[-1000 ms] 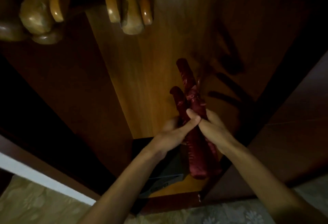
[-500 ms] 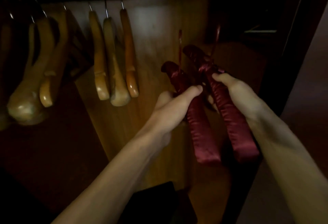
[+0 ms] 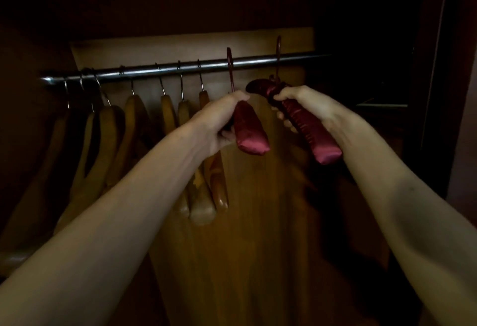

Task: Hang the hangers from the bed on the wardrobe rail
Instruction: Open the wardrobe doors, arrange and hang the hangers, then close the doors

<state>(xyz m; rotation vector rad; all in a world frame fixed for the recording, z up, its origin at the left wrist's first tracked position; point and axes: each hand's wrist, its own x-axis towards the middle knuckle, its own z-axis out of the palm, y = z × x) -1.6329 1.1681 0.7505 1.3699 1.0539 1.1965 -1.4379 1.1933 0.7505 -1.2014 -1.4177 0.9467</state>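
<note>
Many wooden hangers (image 3: pixel 201 196) up on the rail (image 3: pixel 180 67) already. Left hand (image 3: pixel 219 119) wrapped tight round one red hanger (image 3: pixel 250 132), right hand (image 3: pixel 307 103) wrapped round the other red hanger (image 3: pixel 315 134). Both hooks up by the rail, maybe over it, hard to tell; still to let go.

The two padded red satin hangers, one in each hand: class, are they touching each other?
Apart. The head view shows bare wooden back panel between the left-hand red satin hanger and the right-hand red satin hanger.
</note>
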